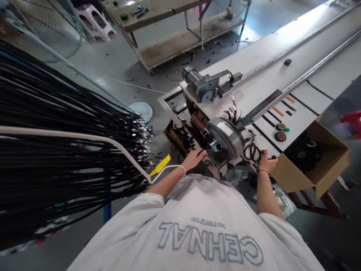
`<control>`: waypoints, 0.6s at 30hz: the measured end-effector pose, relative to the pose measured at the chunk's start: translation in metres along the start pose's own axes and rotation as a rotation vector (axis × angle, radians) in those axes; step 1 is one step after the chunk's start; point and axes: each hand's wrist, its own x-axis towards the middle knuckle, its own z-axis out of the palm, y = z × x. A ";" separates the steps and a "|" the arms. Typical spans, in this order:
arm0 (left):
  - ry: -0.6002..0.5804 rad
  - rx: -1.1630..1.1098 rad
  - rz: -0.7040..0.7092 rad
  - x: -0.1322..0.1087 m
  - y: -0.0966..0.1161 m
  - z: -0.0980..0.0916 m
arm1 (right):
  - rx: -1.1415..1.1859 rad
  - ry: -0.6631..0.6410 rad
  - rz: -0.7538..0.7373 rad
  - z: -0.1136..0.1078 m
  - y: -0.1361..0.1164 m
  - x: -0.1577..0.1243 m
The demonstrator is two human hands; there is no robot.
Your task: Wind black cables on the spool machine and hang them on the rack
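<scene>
Grey floor (163, 77) left open room between the white bench (259, 86) and the far table (163, 13); the wheel (229, 140) sat at the bench's near end, left hand (194, 159) just beside it, right hand (266, 163) by the edge near the scissors (253, 143); what either gripped I could not tell

Two hands (194, 159), one pair of scissors (253, 144)

The left hand (194, 159) is just beside the wheel (225, 140), the right hand (267, 164) near the scissors (253, 143). 2 orange strips (278, 111) lie on the table (261, 81), near an open box (295, 175).
</scene>
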 end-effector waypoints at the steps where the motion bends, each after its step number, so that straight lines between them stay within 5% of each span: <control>1: -0.028 -0.032 -0.003 0.001 0.001 0.001 | -0.002 0.004 0.000 0.001 0.000 0.000; 13: -0.028 0.057 0.016 0.006 0.005 0.001 | 0.027 0.012 -0.017 0.002 0.003 0.002; 18: -0.050 -0.001 0.023 0.002 -0.010 -0.007 | 0.042 0.026 0.007 0.003 0.002 0.002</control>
